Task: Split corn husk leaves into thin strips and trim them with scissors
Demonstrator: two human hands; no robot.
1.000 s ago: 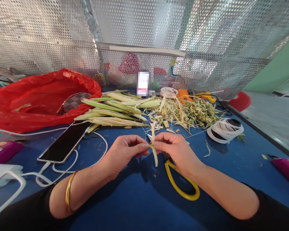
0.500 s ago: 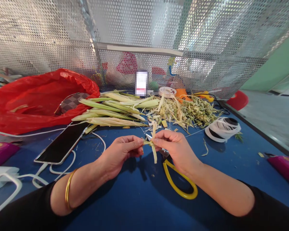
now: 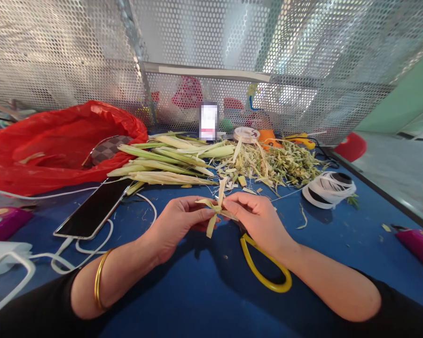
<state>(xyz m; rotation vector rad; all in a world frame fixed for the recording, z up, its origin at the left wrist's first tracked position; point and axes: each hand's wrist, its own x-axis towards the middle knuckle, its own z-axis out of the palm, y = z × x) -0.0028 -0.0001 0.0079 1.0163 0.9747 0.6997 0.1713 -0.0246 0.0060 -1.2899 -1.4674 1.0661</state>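
Observation:
Between my two hands is a small knotted piece of pale corn husk (image 3: 218, 208), its strips sticking out in several directions. My left hand (image 3: 183, 217) pinches it from the left with thumb and fingers. From the right, the closed fingers of my right hand (image 3: 255, 217) grip a strip at its other side. Under my right hand lie scissors with yellow handles (image 3: 266, 277); the hand hides most of their blades. Beyond the hands lies a pile of green and pale corn husks (image 3: 169, 162).
Shredded husk scraps (image 3: 278, 164) are heaped at the back right, near a tape roll (image 3: 246, 134) and a thread spool (image 3: 327, 190). At left are a red plastic bag (image 3: 66, 141), a phone (image 3: 95, 211) and white cables. A metal mesh (image 3: 204, 42) rises behind.
The knotted husk has turned in my hands, and one strip now points up to the left above my left thumb. My left fingers have moved slightly right, onto the knot.

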